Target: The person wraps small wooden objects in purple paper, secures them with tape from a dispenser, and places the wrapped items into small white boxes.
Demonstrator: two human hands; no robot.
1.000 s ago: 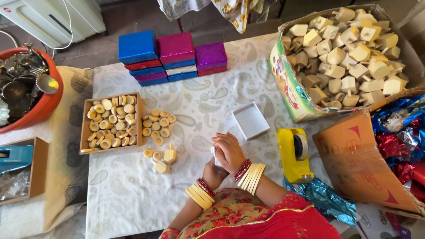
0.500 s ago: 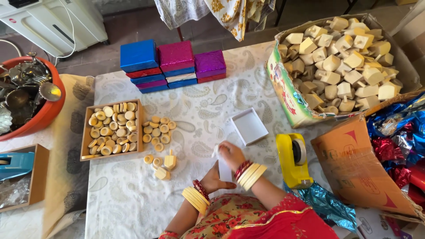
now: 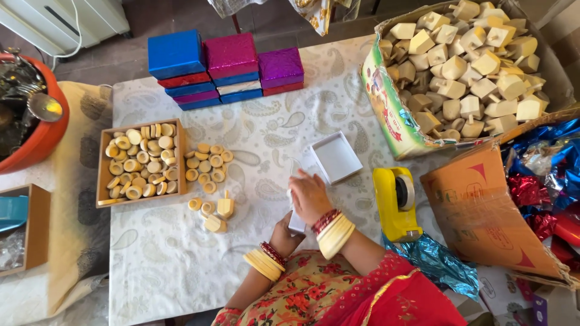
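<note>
Holding a small white box [image 3: 297, 222] between them, both hands work at the near edge of the table [image 3: 157, 265] in the head view. The right hand [image 3: 309, 196] lies over the top of the box, fingers curled down around it. The left hand [image 3: 285, 234] grips the box from below, mostly hidden under the right wrist. An open white box lid [image 3: 336, 157] lies just beyond the hands. A yellow tape dispenser [image 3: 396, 202] stands just to the right of the right wrist. To the left, a wooden tray [image 3: 101, 175] holds pale round discs [image 3: 142, 160], with more discs loose beside it. Stacked coloured boxes [image 3: 223, 66] sit at the far edge. A large carton [image 3: 386, 108] at far right holds wooden tops [image 3: 465, 66].
</note>
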